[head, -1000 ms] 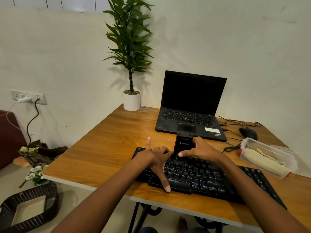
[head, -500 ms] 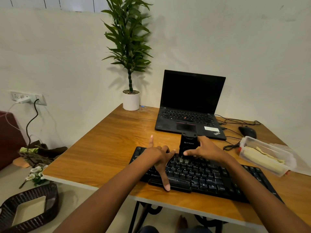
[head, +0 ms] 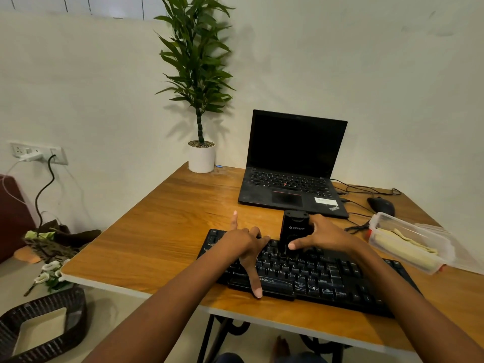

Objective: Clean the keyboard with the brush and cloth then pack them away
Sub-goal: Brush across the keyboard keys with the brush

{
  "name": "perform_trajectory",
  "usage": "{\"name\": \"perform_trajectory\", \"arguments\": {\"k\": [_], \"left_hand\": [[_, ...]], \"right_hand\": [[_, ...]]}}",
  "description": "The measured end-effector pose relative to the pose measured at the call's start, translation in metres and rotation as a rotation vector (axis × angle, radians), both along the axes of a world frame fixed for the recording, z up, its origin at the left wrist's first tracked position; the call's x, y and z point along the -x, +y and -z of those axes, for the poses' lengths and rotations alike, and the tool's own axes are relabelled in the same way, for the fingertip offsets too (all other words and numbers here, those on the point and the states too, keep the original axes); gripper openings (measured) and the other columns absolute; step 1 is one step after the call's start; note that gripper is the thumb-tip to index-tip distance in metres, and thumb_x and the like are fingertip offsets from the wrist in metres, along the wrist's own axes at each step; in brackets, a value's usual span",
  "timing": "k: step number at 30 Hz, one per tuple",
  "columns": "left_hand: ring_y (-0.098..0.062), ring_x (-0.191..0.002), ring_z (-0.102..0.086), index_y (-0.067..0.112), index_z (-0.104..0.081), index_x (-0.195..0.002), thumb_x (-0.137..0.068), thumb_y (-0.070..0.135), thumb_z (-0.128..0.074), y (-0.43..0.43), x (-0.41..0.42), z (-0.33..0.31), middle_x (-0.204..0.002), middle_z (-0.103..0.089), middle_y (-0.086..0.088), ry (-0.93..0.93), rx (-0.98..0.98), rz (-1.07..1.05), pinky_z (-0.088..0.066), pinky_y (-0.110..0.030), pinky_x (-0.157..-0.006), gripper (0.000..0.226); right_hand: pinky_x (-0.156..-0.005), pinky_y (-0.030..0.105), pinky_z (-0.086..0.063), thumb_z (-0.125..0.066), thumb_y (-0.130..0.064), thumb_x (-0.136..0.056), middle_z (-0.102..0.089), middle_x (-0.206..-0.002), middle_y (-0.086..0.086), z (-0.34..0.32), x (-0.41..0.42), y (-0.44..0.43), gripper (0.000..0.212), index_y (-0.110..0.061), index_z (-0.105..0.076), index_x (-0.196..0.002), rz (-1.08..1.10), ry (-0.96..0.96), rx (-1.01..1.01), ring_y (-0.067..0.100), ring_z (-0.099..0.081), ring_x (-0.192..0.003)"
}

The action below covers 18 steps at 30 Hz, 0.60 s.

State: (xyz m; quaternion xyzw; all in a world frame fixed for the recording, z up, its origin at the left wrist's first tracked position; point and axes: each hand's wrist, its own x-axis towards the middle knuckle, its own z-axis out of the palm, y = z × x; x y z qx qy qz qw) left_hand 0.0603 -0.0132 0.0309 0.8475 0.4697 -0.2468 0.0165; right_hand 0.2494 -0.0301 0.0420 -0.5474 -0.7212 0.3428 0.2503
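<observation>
A black keyboard [head: 327,281] lies along the near edge of the wooden table [head: 157,231]. My right hand [head: 324,237] grips a black block-shaped brush [head: 294,227] that stands upright on the upper key rows. My left hand [head: 243,244] rests on the keyboard's left half, thumb stretched to the front edge, forefinger pointing past the back edge, other fingers curled on the keys. A pale yellow cloth [head: 403,244] lies folded inside a clear plastic box [head: 379,221] to the right of the keyboard.
An open black laptop [head: 293,153] stands behind the keyboard. A black mouse [head: 381,205] and cables lie at the back right. A white plant pot [head: 201,158] is at the far left corner. On the floor sits a dark woven basket [head: 39,323].
My right hand has drawn the brush from the keyboard's back edge a little toward me onto the upper key rows. My left hand has stayed in place.
</observation>
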Motion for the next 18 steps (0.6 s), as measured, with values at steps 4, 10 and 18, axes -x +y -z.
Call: {"name": "perform_trajectory", "arguments": {"k": [4, 10, 18], "left_hand": [[-0.032, -0.144, -0.009, 0.023, 0.012, -0.15, -0.063, 0.07, -0.068, -0.001, -0.002, 0.001, -0.155, -0.005, -0.01, -0.006, -0.007, 0.012, 0.027, -0.067, -0.093, 0.127], [-0.033, -0.143, -0.011, 0.022, 0.011, -0.15, -0.063, 0.07, -0.068, 0.002, -0.001, 0.003, -0.155, -0.006, -0.011, -0.011, 0.003, 0.022, 0.026, -0.069, -0.093, 0.127], [-0.033, -0.143, -0.012, 0.021, 0.011, -0.15, -0.065, 0.069, -0.068, 0.0, 0.001, 0.002, -0.155, -0.006, -0.011, -0.017, -0.003, 0.022, 0.026, -0.068, -0.094, 0.126]], "right_hand": [[-0.062, 0.009, -0.041, -0.08, -0.024, -0.069, -0.058, -0.093, -0.019, 0.002, 0.004, 0.0, 0.04, -0.03, -0.053, -0.098, 0.06, -0.047, -0.108, -0.004, -0.056, -0.084], [-0.064, 0.006, -0.038, -0.078, -0.019, -0.072, -0.055, -0.095, -0.02, -0.008, -0.009, -0.008, 0.043, -0.031, -0.049, -0.101, 0.013, -0.096, 0.0, -0.003, -0.055, -0.091], [-0.064, 0.007, -0.036, -0.078, -0.022, -0.072, -0.054, -0.093, -0.019, -0.009, -0.004, -0.001, 0.042, -0.028, -0.048, -0.101, 0.006, -0.157, -0.027, -0.005, -0.051, -0.085]]}}
